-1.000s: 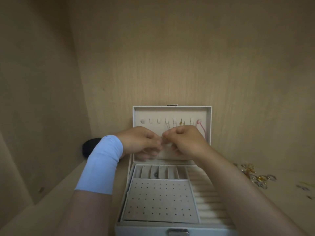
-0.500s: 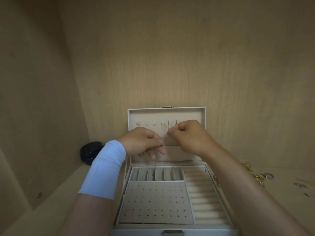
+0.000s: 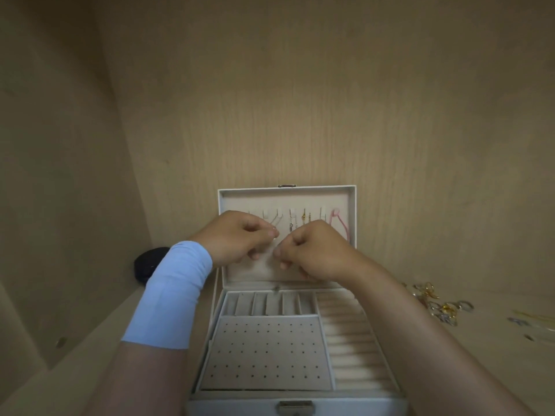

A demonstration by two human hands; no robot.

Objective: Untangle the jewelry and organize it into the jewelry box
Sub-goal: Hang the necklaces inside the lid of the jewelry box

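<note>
Both hands are up in front of the open lid (image 3: 286, 196) of the jewelry box (image 3: 372, 400). The left hand (image 3: 237, 237) and right hand (image 3: 315, 250) sit almost knuckle to knuckle, fingers curled, each pinching a thin chain (image 3: 274, 235) between thumb and fingertip. A tiny pendant (image 3: 276, 288) seems to dangle below them, over the back row of the tray.

That chain looks feather-light, limp and quick to knot, so I'd hold it right by the ends or the clasp and keep it gently taut. Pull too hard and links this fine could kink or snap.

Now the box, standing mid-surface with its lid upright at the back. The hooks (image 3: 279, 212) in the lid already carry several pieces: a silvery strand (image 3: 291, 225), a gold chain (image 3: 304, 218) and a pink cord (image 3: 341, 225) at the right end. Below, the little compartments (image 3: 259, 304) look bare, though blur makes that hard to confirm. The holed panel (image 3: 264, 352) shows no earrings and the ring rolls (image 3: 351, 340) no rings.

Plenty left, I'd say: a tangled pile (image 3: 437, 304) of gold and silver bits waits toward the right edge of the surface (image 3: 480, 370). A black round thing (image 3: 148, 263) sits in the back left corner, and a blue sleeve (image 3: 171, 295) wraps the left forearm.
</note>
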